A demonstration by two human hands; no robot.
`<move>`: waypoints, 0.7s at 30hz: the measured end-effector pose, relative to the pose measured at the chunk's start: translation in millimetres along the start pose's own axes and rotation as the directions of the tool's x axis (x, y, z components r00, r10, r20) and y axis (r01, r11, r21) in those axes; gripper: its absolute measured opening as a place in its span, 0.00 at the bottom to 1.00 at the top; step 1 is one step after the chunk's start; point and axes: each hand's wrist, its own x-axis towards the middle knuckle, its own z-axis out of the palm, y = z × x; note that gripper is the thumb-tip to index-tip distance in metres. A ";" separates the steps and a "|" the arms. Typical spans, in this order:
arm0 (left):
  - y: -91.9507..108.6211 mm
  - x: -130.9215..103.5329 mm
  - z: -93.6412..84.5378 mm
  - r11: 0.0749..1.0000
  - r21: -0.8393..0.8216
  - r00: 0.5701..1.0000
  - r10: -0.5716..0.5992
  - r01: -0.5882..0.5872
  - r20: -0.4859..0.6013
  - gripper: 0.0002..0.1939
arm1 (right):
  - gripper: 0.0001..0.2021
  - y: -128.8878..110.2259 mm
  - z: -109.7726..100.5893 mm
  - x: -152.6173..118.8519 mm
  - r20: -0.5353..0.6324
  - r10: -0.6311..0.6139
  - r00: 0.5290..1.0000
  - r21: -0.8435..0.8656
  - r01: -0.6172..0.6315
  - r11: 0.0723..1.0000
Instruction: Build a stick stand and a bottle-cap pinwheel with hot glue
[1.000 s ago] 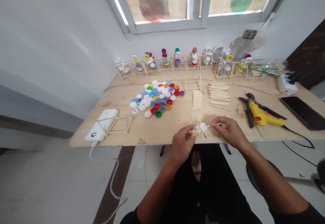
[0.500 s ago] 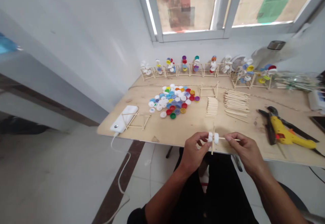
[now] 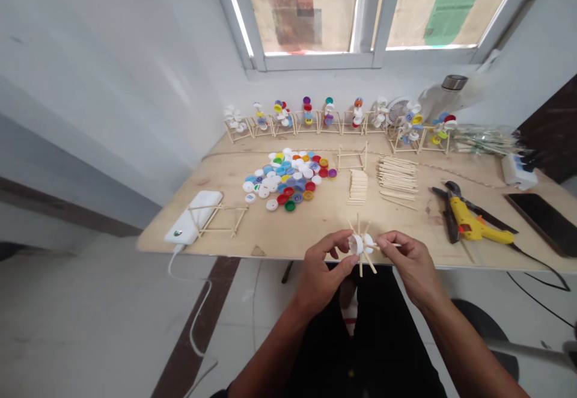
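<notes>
Over the table's front edge I hold a small wheel made of two white bottle caps point(image 3: 356, 244) with several short wooden sticks point(image 3: 370, 263) spreading out between them like spokes. The thumb and fingers of my left hand point(image 3: 319, 273) grip the left cap, whose open side partly faces me. A longer wooden stick point(image 3: 395, 244) comes out of the right cap as an axle. My right hand point(image 3: 413, 266) pinches it between thumb and forefinger. Whether the axle passes all the way through is hidden.
Loose coloured bottle caps point(image 3: 288, 183), short sticks point(image 3: 358, 187) and longer sticks point(image 3: 396, 180) lie beyond my hands. A yellow glue gun point(image 3: 475, 225) and phone point(image 3: 545, 220) sit right; a stick frame point(image 3: 220, 220) leans over a white power bank point(image 3: 193, 217). Finished cap wheels point(image 3: 307, 112) line the back.
The wheel has turned, so its spokes now fan out and the left cap's open side shows. My view has shifted to the right. Both hands keep their grip.
</notes>
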 end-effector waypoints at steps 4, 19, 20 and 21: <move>4.0 -0.9 -0.3 1.000 -0.004 1.000 -0.003 0.003 0.007 0.16 | 0.15 -3.9 6.1 -3.8 0.046 0.046 0.998 0.067 -0.049 0.997; -0.6 -4.0 -3.1 0.997 -0.066 0.998 -0.047 0.049 0.032 0.15 | 0.17 -10.7 20.4 -8.1 0.165 -0.078 0.983 -0.074 0.091 0.993; -0.6 -3.8 -2.9 0.995 -0.079 0.998 -0.052 0.055 0.033 0.15 | 0.17 -10.6 20.4 -7.9 0.170 -0.077 0.982 -0.081 0.092 0.992; -0.6 -3.6 -2.8 0.994 -0.093 0.998 -0.057 0.061 0.039 0.15 | 0.17 -10.5 20.4 -7.6 0.175 -0.075 0.982 -0.087 0.091 0.992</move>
